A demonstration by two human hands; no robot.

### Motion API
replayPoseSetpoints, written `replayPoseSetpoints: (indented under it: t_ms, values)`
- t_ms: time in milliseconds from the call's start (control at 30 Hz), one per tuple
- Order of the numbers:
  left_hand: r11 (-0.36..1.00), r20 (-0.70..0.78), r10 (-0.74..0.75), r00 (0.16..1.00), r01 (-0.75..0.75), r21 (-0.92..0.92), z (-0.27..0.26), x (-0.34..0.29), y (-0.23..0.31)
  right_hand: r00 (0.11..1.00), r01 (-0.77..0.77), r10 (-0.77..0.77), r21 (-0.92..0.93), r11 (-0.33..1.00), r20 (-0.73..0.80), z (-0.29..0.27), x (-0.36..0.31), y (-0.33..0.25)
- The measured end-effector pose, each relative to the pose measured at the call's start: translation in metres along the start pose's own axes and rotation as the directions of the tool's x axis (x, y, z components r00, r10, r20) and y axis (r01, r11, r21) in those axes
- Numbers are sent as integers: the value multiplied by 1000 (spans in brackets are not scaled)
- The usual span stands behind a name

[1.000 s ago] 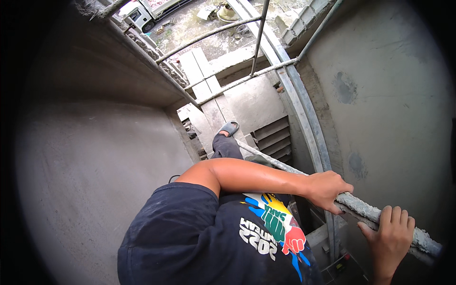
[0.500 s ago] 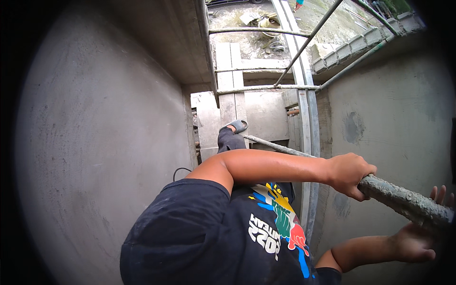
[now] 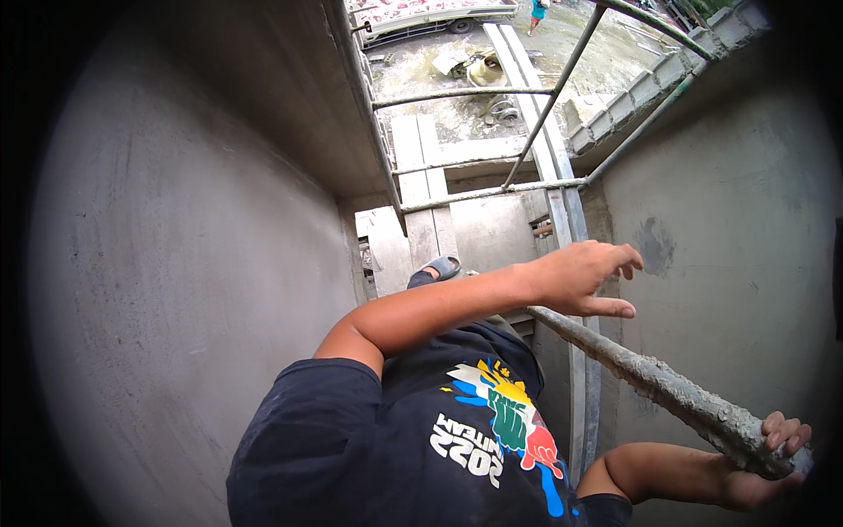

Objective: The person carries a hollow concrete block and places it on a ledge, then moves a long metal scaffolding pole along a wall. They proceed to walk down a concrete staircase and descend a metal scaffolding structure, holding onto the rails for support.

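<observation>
A cement-crusted scaffold pipe (image 3: 650,373) slants from near my body down to the lower right. My right hand (image 3: 777,448) is wrapped round its near end, fingers curled over the top. My left hand (image 3: 584,274) hangs in the air above the pipe's far part, holding nothing, thumb and fingers apart. My left forearm reaches across in front of my dark printed shirt (image 3: 351,448). One foot in a grey sandal (image 3: 442,267) stands on the wooden planks (image 3: 423,224) below.
Plastered walls rise at left (image 3: 193,255) and right (image 3: 720,220). A scaffold frame (image 3: 492,187) crosses ahead, with long metal channels (image 3: 562,206) beside it. On the ground beyond are a cement mixer (image 3: 486,70), a truck (image 3: 421,22) and a person (image 3: 537,12).
My left hand has let go of the pipe and moved left and up. My right hand, open beside the pipe before, has closed round it. The view has tilted up slightly.
</observation>
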State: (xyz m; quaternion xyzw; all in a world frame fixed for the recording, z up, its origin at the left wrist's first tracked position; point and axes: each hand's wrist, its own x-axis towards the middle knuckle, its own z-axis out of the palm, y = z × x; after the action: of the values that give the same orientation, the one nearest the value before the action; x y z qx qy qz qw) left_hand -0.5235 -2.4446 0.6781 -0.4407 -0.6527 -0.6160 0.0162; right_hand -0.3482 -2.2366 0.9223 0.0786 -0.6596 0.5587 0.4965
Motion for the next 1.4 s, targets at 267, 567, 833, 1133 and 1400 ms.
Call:
replayPoseSetpoints:
  t_ms: [267,567,833,1133,1400]
  values:
    - [667,-58,-554,831,484,567,-129,-19,-113,978,21,-54,-165,986,-199,-22,-16,-4]
    - [178,-215,-645,734,417,891,-276,-11,-341,908,24,-258,-573,819,-330,55,-44,22]
    - [293,-30,-836,548,492,820,-359,-11,-450,818,-98,-379,-754,650,-433,145,-55,50]
    - [334,-2,-839,544,518,787,-381,-29,-499,811,-148,-386,-794,590,-439,166,-46,49]
    - [229,-20,-922,387,584,779,-408,-53,-470,807,-185,-378,-802,568,-454,168,-31,57]
